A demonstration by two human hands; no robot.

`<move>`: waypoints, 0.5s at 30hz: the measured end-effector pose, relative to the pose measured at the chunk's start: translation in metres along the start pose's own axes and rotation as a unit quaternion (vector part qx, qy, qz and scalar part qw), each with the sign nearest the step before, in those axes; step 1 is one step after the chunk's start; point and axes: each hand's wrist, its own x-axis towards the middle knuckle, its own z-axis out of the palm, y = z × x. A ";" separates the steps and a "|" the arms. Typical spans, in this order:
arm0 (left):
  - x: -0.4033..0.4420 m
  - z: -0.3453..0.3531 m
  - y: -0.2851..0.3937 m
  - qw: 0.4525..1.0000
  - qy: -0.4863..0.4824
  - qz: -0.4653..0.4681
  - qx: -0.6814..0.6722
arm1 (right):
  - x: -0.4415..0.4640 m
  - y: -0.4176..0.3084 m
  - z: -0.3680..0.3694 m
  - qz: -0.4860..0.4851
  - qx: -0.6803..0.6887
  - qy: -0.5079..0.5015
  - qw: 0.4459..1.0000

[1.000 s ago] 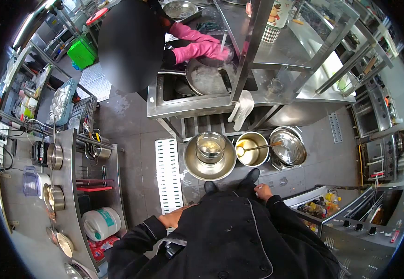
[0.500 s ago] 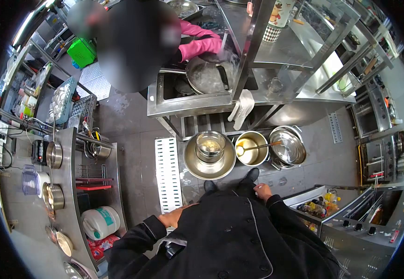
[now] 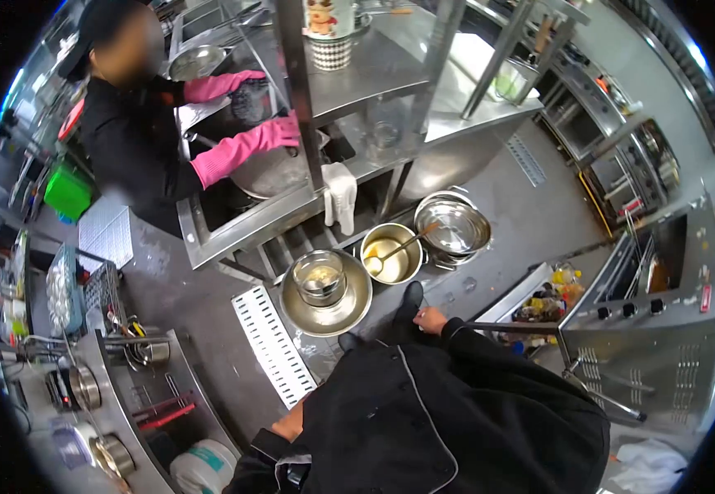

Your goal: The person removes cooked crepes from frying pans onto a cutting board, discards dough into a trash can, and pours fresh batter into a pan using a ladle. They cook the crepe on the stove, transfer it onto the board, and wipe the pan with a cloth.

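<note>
My right hand (image 3: 431, 320) hangs low beside my jacket, its fingers curled closed; whatever they may hold is too small to make out. Nearest to it on the floor is a steel pot (image 3: 408, 265) with a wooden-handled ladle (image 3: 411, 240) resting in it. My left hand (image 3: 289, 422) is down by my other side, near the white slotted floor strip (image 3: 269, 339), its fingers hidden by the jacket. Left of the pot, a wide steel basin (image 3: 293, 314) holds a smaller steel container (image 3: 321, 290) with pale contents. Shiny steel bowls (image 3: 459, 228) are stacked to the right.
Across the steel counter (image 3: 250, 226), a person in pink gloves (image 3: 246, 150) works over a large pan (image 3: 271, 177). A white cloth (image 3: 340, 198) hangs from its edge. Steel shelving (image 3: 119, 375) stands left. At right are an open drawer of bottles (image 3: 543, 306) and a steel cooking unit (image 3: 645, 346).
My view has turned, so the counter and pots sit further left and tilted. The co-worker has straightened, and both pink gloves now show over the counter. My hands stay low at my sides.
</note>
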 end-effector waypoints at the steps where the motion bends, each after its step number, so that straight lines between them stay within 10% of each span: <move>1: -0.001 -0.002 -0.003 1.000 -0.008 0.000 0.003 | -0.003 -0.003 -0.001 -0.001 -0.005 -0.006 1.000; 15: 0.009 -0.018 0.046 0.994 0.097 -0.057 -0.008 | 0.002 0.010 0.002 -0.038 -0.017 -0.009 0.999</move>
